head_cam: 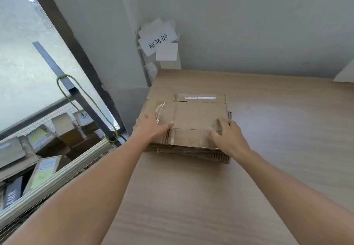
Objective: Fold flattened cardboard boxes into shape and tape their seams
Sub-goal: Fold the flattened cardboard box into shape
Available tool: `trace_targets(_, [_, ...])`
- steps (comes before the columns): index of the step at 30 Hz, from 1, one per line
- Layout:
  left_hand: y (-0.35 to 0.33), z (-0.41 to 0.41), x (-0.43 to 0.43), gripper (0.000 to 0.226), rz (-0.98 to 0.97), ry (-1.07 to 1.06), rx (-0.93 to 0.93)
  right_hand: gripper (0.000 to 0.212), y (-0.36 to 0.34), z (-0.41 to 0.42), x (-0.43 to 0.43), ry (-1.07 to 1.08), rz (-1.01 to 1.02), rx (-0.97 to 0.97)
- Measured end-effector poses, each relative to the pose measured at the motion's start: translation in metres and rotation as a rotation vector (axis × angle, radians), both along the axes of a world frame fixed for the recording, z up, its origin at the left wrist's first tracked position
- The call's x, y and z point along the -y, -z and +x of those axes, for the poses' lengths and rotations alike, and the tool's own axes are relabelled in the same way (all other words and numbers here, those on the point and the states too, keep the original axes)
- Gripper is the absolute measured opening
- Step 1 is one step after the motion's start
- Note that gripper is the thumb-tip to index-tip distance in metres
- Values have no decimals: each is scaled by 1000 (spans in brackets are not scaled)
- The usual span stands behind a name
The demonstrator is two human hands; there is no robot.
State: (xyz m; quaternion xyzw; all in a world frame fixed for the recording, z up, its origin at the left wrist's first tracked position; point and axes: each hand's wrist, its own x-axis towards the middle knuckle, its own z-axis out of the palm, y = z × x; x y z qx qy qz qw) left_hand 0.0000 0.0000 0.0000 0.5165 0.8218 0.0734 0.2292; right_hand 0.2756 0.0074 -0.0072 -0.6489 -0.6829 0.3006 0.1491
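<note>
A stack of flattened brown cardboard boxes (199,116) lies at the far left edge of the pale wood-grain table (268,129), still wholly flat, with old clear tape (161,110) wrinkled on its left part and a white label strip (200,98) along the far flap. The left hand (151,128) lies spread, palm down, on the stack's left side; the right hand (228,135) rests loosely curled at the near right corner, gripping nothing firmly, probably to lift off the top sheet. White paper notes (159,39) hang on the wall beyond.
</note>
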Motion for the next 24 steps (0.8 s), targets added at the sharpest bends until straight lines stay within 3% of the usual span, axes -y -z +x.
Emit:
trace_targets(7, [-17,7,8,130,28,-66,15,74,-3,-2,12,75,105,-166])
trace_targets(13, [-42,14,48,136,107,-141,201,72,-43,9,49,153,137,-403])
trace_targets(20, [-70,23,144,144,213,-185,416,49,-86,37,157,294,253,-527])
trace_targets(24, [-83,39,224,138,228,-144,471,57,-98,57,248,317,226,-538])
